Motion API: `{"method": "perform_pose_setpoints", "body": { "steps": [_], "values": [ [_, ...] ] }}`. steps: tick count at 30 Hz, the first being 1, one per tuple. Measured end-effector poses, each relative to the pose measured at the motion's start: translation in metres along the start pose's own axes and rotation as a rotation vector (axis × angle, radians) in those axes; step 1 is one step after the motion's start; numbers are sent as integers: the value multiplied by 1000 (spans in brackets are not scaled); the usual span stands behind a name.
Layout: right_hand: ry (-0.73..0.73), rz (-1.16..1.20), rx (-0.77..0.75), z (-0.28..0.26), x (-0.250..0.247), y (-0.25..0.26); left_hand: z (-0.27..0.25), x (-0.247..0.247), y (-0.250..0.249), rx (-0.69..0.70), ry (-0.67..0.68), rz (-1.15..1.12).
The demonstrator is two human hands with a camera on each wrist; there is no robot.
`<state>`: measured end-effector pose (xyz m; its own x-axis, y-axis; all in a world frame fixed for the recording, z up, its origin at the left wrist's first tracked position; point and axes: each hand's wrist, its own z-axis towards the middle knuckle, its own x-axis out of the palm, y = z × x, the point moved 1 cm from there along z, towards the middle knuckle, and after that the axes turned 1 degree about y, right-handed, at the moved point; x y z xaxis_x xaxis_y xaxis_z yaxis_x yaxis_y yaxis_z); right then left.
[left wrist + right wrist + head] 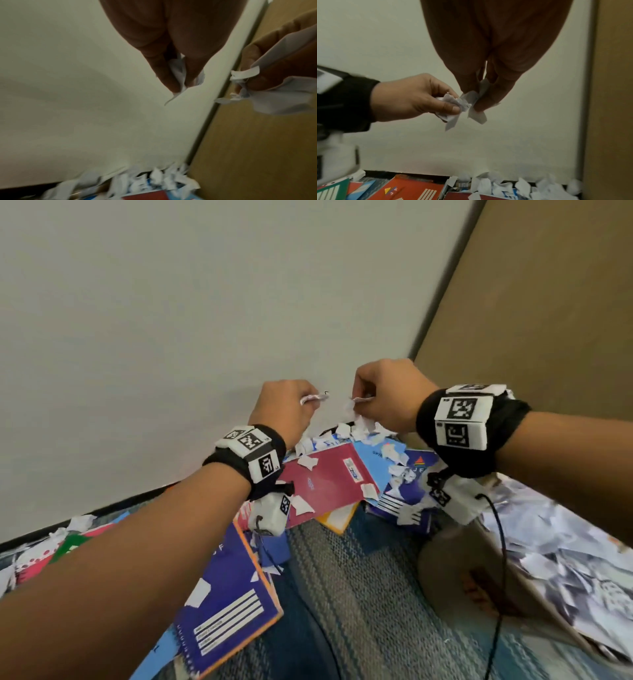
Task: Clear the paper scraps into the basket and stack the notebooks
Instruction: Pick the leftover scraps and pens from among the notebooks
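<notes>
Your left hand (286,405) pinches a small crumpled wad of white paper scraps (449,106) between thumb and curled fingers. Your right hand (387,395) does the same with a few flat torn white strips (475,102). Both hands are raised close together, nearly touching, in front of the pale wall (205,320), above the heap. My guess is you hold them high and together so the loose bits don't spill while you carry them, or so you can merge both lots into one hand.

The scraps are small, torn, ragged-edged, white with some faint print, partly crumpled. They're light and will probably flutter if dropped from this height. The main loose pile (349,431) lies against the foot of the wall, right below your hands, and spills onto the notebooks.

A maroon softcover notebook (322,484) lies flat under the scraps, overlapping a light blue one (376,450). A purple spiral notebook with white lines (226,604) lies nearer you on the striped blue-grey mat (342,594). None are stacked yet.

At right there's a container full of white scraps (548,542), likely the basket, but the blur hides its rim. If so, the drop-off is near, to the right of your right wrist.
</notes>
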<state>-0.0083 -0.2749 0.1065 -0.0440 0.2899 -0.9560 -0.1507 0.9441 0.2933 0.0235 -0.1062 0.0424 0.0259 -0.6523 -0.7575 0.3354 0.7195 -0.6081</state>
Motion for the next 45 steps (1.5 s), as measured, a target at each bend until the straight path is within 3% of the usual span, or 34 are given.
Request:
{"method": "perform_pose_setpoints", "body": {
  "steps": [7,12,20,22,24,28,32,35,39,45],
  "values": [
    [63,-148,189,-98,-75,-67,-14,33,-128,307,79,-182],
    [308,-287,311,-163,-79,-117,-43,83,-187,585,278,-119],
    [459,-295,345,-185,-46,-158,-84,136,-210,776,627,284],
    [501,-307,339,-182,-41,-161,-89,142,-212,855,668,332],
    [558,-304,340,-178,-41,-162,-88,141,-213,806,700,274],
    [667,-203,375,-173,-56,-158,-85,138,-211,764,655,193],
    [694,-222,366,-169,-84,-147,-85,129,-211,778,604,110],
    [727,-202,356,-166,-103,-142,-84,119,-209,709,612,26],
    [736,-131,396,-166,-120,-141,-80,111,-210,733,559,36],
    [744,-261,387,-160,-120,-144,-72,107,-214,780,447,118]
  ]
}}
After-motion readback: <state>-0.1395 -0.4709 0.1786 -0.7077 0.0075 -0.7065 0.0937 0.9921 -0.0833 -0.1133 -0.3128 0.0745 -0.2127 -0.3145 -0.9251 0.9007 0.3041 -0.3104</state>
